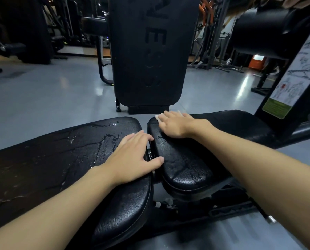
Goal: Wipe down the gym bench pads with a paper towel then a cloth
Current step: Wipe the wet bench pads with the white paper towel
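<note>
A black gym bench lies across the view in two pads. The long back pad [51, 159] on the left is cracked and wet. The shorter seat pad [183, 159] on the right glistens with droplets. My left hand [132, 157] rests flat on the back pad's right end, thumb reaching across the gap onto the seat pad. My right hand [177, 125] presses a white paper towel [158, 117] flat on the far edge of the seat pad; only a small corner of the towel shows past my fingers. No cloth is in view.
Another upright black pad [147, 51] with embossed letters stands just beyond the bench. A machine post with an exercise chart [298, 73] and a roller pad [264, 31] rises at the right. Grey glossy floor [42, 94] surrounds the bench; more gym machines stand at the back.
</note>
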Demonstrator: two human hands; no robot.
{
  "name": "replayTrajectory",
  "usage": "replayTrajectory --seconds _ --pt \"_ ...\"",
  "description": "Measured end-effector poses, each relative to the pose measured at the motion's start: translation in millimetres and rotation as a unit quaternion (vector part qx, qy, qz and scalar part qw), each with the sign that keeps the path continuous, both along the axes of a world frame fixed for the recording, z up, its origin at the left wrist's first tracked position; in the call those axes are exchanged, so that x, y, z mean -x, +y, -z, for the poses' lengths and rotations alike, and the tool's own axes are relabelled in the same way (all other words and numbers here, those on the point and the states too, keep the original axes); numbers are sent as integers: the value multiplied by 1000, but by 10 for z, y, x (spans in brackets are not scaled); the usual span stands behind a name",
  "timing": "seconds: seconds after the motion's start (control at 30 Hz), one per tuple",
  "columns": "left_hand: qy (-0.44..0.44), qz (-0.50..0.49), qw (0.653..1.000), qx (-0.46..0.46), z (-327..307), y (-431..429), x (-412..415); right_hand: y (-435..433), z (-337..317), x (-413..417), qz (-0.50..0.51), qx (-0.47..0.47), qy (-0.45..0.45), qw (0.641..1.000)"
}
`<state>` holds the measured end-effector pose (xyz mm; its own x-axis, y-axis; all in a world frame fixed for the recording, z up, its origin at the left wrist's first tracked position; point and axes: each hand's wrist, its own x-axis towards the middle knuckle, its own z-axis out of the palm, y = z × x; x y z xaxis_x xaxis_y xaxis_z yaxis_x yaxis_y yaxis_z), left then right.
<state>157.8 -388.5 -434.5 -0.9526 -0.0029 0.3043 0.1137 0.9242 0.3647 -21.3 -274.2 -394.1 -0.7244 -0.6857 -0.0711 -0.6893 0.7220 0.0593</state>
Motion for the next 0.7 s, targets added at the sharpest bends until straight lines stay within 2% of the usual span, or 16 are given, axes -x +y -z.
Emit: replayTrajectory --seconds 0.23,0.37,0.43,0.57,0.7 --pt "-17 -3 1000 -6 -38 16 -36 863 52 -1270 -108 22 120 987" --pt "-26 0 1000 -18 -83 45 -83 1213 85 -1692 -112 10 90 990" --pt "-36 -6 999 -35 -99 46 -98 1263 77 -1744 -101 17 68 992" --pt "-36 -17 997 -60 -119 61 -122 1127 63 -1647 -95 19 94 991" --pt "-13 -8 998 -65 -121 60 -111 676 43 -1175 -71 20 62 995"
